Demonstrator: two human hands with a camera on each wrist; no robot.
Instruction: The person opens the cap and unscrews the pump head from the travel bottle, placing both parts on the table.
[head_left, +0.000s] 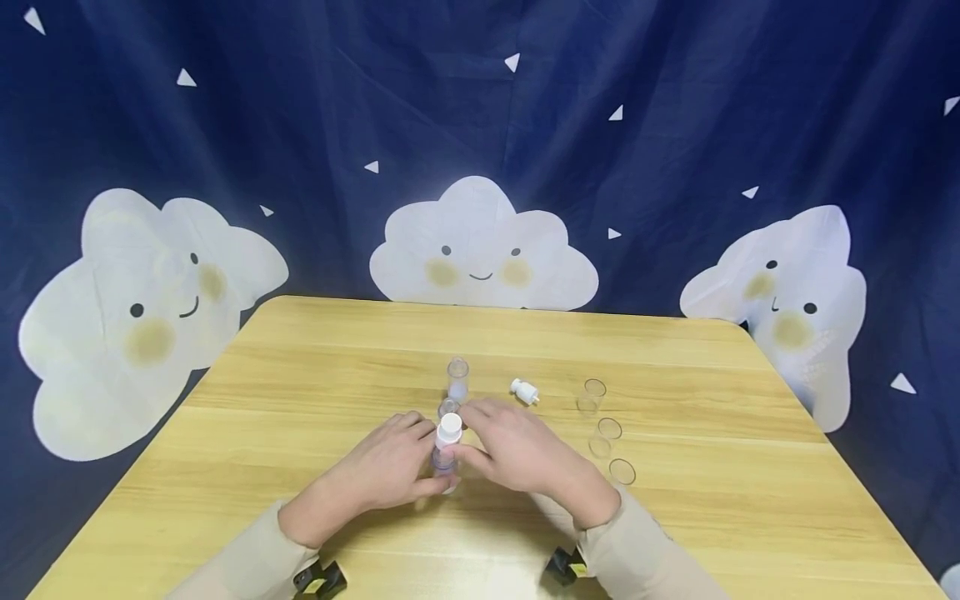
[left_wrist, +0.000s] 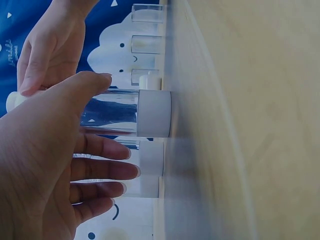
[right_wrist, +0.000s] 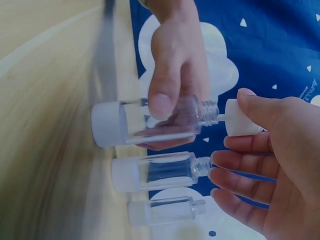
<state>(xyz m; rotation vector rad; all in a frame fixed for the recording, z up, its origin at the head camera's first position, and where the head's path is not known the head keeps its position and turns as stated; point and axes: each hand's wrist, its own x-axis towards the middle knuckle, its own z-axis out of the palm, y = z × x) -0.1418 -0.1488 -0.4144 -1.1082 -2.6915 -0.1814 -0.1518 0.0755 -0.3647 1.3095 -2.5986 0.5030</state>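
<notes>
My left hand (head_left: 393, 462) grips a clear bottle (right_wrist: 167, 120) with a white base, its thumb and fingers round the body. The bottle stands upright on the table, with a bare threaded neck. Between thumb and forefinger, my right hand (head_left: 517, 446) pinches a white pump head (right_wrist: 243, 119) just above that neck. Its thin stem points at the bottle's mouth; whether the tip has entered is unclear. Two similar bottles stand in a row behind: a middle bottle (right_wrist: 167, 171) and a far bottle (right_wrist: 170, 210), both with open necks.
Another white pump head (head_left: 525, 391) lies on its side right of the far bottle. Three clear caps stand in a line on the right: a back cap (head_left: 591, 398), a middle cap (head_left: 604, 438) and a near cap (head_left: 622, 472). A blue curtain (head_left: 480, 100) hangs behind the wooden table (head_left: 300, 358).
</notes>
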